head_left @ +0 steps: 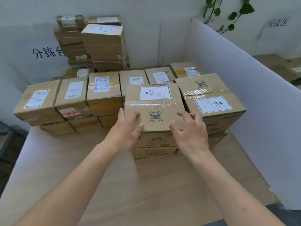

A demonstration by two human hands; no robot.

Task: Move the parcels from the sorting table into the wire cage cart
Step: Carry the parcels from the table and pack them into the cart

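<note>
A brown cardboard parcel with a white HEAVY label [154, 108] stands in the middle of the wooden sorting table [114, 176], nearest to me. My left hand [128, 128] rests on its near left top edge, fingers spread over the top and thumb at the front corner. My right hand [190, 131] hovers at its near right corner with fingers spread and relaxed, not clearly touching. A second HEAVY-labelled parcel [210, 98] sits close against its right side. The wire cage cart is not in view.
Several labelled parcels [104, 92] stand in rows behind and left, with a taller stack [104, 46] at the back wall. White partition panels [244, 88] wall the table on the right and left. More boxes [283, 66] lie beyond the right panel, under a hanging plant [234, 13].
</note>
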